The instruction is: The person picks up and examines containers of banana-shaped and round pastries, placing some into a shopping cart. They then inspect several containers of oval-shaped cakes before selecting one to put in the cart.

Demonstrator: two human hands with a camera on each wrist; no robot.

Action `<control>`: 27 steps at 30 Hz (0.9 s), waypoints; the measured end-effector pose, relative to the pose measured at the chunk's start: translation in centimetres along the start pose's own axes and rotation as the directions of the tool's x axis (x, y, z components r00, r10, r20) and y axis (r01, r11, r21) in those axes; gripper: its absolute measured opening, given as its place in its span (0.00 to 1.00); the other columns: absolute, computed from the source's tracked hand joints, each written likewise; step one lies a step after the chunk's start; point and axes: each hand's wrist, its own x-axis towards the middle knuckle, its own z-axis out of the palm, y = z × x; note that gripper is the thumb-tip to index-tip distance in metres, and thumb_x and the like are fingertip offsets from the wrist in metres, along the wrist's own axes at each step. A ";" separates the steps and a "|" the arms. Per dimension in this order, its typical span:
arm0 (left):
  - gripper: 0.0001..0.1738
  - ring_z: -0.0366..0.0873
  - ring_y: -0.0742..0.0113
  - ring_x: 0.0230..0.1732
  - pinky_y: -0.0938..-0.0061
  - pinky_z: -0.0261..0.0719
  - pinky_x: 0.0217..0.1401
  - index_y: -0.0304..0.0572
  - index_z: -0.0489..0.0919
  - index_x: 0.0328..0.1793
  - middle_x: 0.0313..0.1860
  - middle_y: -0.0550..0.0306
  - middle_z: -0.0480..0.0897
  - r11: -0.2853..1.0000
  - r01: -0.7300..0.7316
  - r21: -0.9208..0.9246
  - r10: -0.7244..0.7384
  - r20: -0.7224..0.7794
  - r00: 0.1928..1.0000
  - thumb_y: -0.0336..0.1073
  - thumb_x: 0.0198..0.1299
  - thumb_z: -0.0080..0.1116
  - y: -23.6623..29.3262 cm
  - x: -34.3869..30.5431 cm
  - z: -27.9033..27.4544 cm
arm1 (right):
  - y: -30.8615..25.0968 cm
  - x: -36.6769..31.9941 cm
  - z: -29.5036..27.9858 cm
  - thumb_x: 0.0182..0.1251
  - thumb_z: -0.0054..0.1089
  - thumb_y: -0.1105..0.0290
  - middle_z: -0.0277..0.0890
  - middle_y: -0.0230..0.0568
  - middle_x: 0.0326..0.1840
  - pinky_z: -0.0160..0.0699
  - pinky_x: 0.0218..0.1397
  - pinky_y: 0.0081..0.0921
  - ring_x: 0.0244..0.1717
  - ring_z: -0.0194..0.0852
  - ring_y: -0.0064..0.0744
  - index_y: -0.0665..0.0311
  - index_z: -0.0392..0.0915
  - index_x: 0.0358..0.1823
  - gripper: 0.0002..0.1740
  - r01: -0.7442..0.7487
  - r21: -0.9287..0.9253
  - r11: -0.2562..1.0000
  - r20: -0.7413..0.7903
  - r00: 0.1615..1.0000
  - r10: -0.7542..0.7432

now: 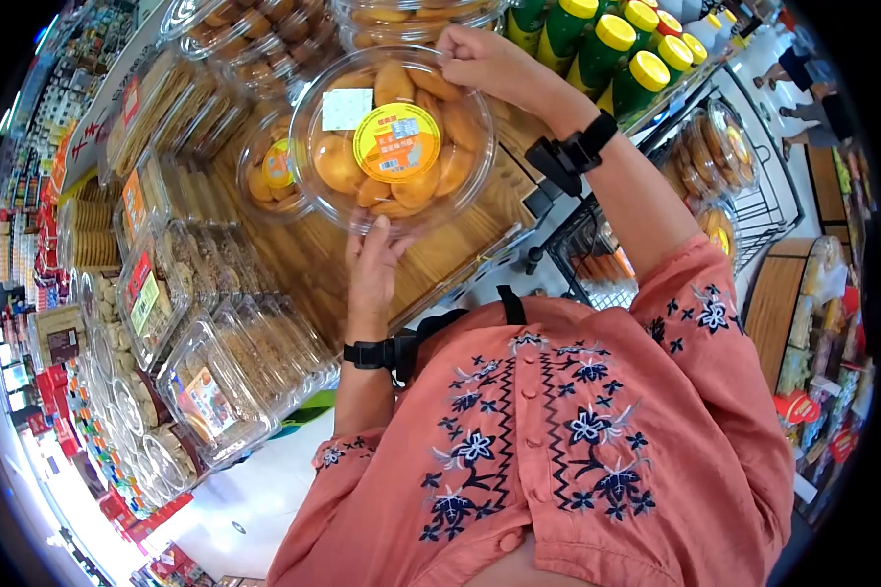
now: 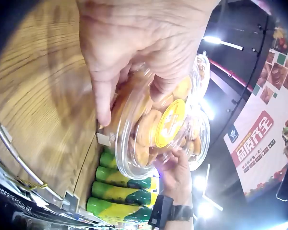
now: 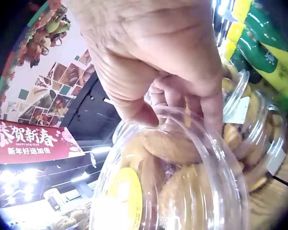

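A round clear plastic box of golden-brown pastries [image 1: 338, 166], with a round yellow label on its lid, is held up tilted over the wooden display table [image 1: 431, 264]. My left hand [image 1: 374, 269] grips its near rim; in the left wrist view its thumb lies over the lid and its fingers behind. On the far right rim is my right hand [image 1: 489, 73], and the right wrist view shows that hand's thumb and curled fingers [image 3: 211, 108] pinching the edge. Beneath and left of this box sits a smaller-looking round box [image 1: 269, 171] with a similar label.
More round boxes of pastries [image 1: 255, 44] are stacked at the back. Green bottles with yellow caps [image 1: 597, 59] stand at the right. Clear boxes of biscuits [image 1: 235, 382] line the left side. A black wire shopping cart [image 1: 773, 201] holding pastry boxes is by my right arm.
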 end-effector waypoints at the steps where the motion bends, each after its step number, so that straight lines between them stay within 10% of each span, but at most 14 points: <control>1: 0.24 0.80 0.48 0.64 0.48 0.80 0.66 0.40 0.66 0.73 0.64 0.48 0.79 1.000 0.002 0.000 -0.002 -0.004 1.000 0.36 0.74 0.54 -0.1 0.0 0.0 | -0.6 0.2 -0.2 0.67 0.56 0.70 0.68 0.23 0.25 0.64 0.33 0.17 0.29 0.64 0.12 0.62 0.72 0.41 0.05 0.026 -0.050 0.998 -0.001 1.000 -0.027; 27: 0.23 0.82 0.51 0.62 0.55 0.84 0.62 0.35 0.69 0.69 0.64 0.46 0.79 0.995 0.024 0.095 -0.022 -0.022 1.000 0.45 0.80 0.44 2.5 -1.9 2.2 | -0.9 2.1 1.3 0.68 0.60 0.65 0.73 0.24 0.29 0.69 0.32 0.16 0.30 0.69 0.13 0.62 0.74 0.42 0.09 0.062 -0.066 0.996 0.042 0.997 -0.060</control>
